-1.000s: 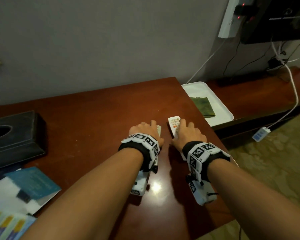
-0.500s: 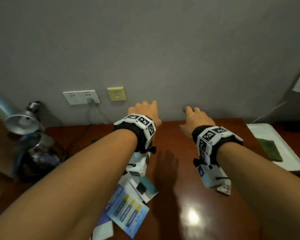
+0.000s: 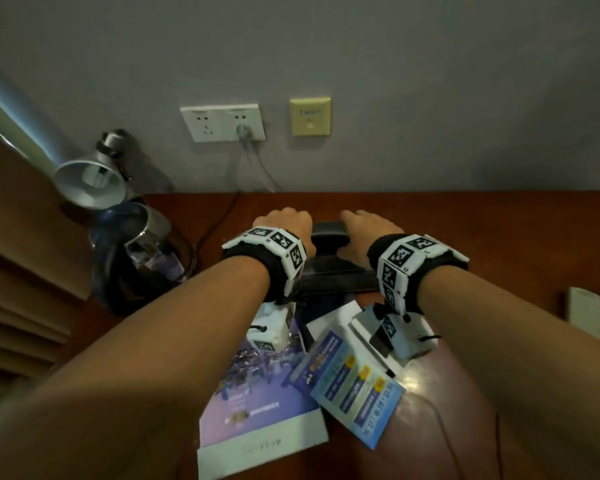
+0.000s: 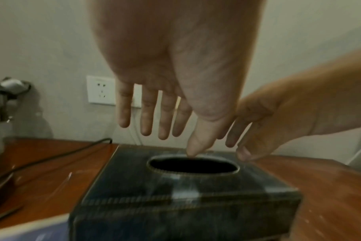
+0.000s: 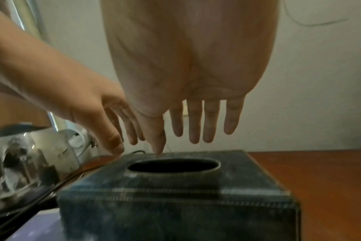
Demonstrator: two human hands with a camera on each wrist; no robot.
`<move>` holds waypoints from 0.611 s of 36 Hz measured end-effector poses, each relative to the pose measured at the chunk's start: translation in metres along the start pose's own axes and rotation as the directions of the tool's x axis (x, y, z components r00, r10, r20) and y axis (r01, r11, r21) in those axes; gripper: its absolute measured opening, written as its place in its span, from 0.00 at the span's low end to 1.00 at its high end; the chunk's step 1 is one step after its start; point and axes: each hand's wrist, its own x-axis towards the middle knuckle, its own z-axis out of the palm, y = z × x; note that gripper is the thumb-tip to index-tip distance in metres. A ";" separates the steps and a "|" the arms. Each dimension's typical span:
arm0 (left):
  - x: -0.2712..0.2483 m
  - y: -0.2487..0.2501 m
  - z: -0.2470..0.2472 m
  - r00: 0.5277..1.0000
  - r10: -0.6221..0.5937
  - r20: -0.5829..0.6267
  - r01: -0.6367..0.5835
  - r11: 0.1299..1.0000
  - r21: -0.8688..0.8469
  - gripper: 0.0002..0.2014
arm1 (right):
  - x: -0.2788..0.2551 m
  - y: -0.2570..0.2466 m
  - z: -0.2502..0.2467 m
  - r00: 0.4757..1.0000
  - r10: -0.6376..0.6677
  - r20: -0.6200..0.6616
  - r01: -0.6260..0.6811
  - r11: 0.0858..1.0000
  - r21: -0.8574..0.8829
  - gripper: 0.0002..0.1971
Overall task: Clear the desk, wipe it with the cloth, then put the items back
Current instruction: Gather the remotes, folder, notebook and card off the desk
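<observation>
A black tissue box [image 3: 329, 268] with an oval opening stands on the wooden desk [image 3: 499, 233] near the wall. Both hands hover over its top. My left hand [image 3: 284, 225] is over the box's left part and my right hand [image 3: 364, 226] over its right part. In the left wrist view the left fingers [image 4: 146, 117] are straight, and the thumb tip reaches the far rim of the box [image 4: 175, 195]. In the right wrist view the right fingers [image 5: 196, 124] hang straight above the box [image 5: 175, 195], thumb tip just at its top. Neither hand holds anything.
A steel kettle [image 3: 136, 244] and a desk lamp [image 3: 90, 181] stand left of the box, with a cable running to the wall socket [image 3: 222, 123]. Brochures [image 3: 264, 393] and a blue leaflet [image 3: 354, 379] lie in front. A white remote [image 3: 584, 313] lies at the right.
Both hands have left the remotes at the desk's right end, moved left across the desk and come down over the tissue box. The head view has swung left with them.
</observation>
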 end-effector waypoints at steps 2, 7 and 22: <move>0.007 -0.005 0.024 0.996 0.041 0.081 -0.039 0.999 -0.024 0.17 | 0.007 -0.006 0.022 0.995 -0.034 0.089 0.037 0.999 -0.027 0.22; 0.022 -0.002 0.065 0.985 0.133 0.112 -0.147 0.981 0.128 0.14 | 0.022 -0.010 0.053 0.991 -0.106 0.084 0.122 0.967 -0.222 0.20; 0.026 0.056 -0.069 0.968 0.223 -0.118 -0.193 0.956 0.220 0.12 | -0.013 0.031 -0.078 0.989 -0.040 -0.144 -0.003 0.959 -0.284 0.21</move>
